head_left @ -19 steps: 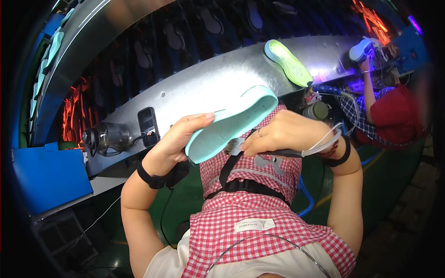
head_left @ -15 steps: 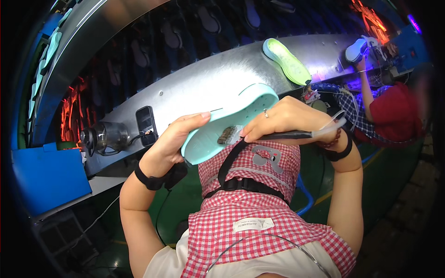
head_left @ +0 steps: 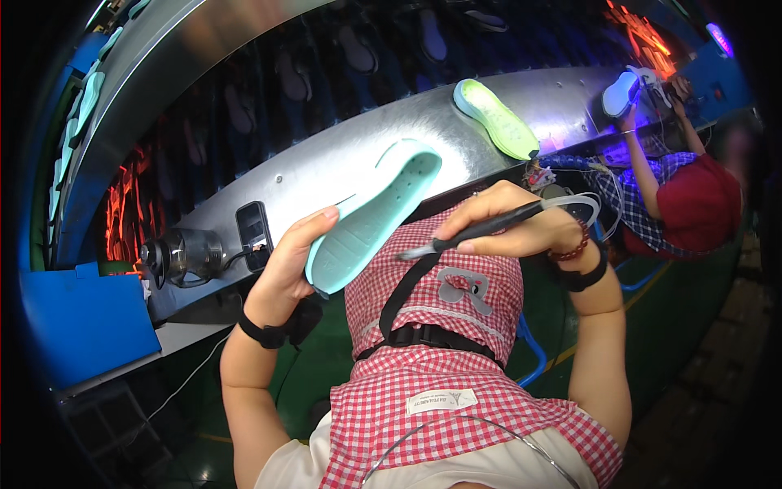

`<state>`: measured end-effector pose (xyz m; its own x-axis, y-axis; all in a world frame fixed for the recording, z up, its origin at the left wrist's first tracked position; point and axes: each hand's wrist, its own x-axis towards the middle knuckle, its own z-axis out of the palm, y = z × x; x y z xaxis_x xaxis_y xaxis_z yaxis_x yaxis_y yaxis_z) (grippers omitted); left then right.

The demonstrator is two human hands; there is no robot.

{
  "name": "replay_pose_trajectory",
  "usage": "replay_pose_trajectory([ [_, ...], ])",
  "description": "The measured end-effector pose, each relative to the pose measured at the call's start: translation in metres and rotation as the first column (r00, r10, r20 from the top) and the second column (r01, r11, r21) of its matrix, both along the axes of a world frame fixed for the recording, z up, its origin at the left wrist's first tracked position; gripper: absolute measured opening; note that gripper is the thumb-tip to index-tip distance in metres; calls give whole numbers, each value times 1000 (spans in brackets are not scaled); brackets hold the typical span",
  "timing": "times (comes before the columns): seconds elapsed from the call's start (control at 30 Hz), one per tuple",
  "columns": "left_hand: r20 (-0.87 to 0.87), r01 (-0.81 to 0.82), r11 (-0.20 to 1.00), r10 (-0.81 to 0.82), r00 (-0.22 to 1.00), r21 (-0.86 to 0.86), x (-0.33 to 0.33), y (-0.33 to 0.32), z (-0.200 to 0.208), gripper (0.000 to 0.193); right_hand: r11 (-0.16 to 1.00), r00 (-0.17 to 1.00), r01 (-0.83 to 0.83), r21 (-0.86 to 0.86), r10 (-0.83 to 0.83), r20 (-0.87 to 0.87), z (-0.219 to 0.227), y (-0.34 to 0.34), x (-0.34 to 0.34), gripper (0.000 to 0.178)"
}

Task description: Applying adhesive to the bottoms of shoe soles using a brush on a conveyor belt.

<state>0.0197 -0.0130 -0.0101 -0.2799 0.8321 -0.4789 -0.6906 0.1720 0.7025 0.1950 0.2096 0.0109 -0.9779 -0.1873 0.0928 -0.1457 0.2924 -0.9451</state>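
A turquoise shoe sole is tilted in front of me, its hollow side toward me. My left hand grips its near end, thumb over the rim and the other fingers partly hidden behind it. My right hand is closed round the dark handle of a brush, with a clear tube running from its back end. The brush's pale tip points left over my apron, apart from the sole.
A yellow-green sole lies on the curved metal bench. At the left are a phone and a dark clear-walled jar. Soles hang in the dark rack beyond. A co-worker handles a sole at the right.
The brush has come out of the sole's hollow, and my right hand has drawn back to the right. The sole has shifted slightly left in my left hand and is turned more lengthwise.
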Motion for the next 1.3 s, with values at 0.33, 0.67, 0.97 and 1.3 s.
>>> replay_pose_trajectory([
  [0.33,354,-158,973,89,931,170,16,12,-29,44,665,701,689,-288,-712,34,-49,-13,-21,14],
  [0.67,262,-335,901,265,928,274,-5,8,-7,47,680,874,337,-651,-483,-51,-37,-33,11,18],
  [0.97,140,-369,388,505,852,844,-196,34,146,62,274,704,459,-845,-693,158,-73,-5,42,19],
  [1.3,-290,69,773,152,945,631,-61,100,147,14,140,619,521,-842,-741,260,-97,-4,59,20],
])
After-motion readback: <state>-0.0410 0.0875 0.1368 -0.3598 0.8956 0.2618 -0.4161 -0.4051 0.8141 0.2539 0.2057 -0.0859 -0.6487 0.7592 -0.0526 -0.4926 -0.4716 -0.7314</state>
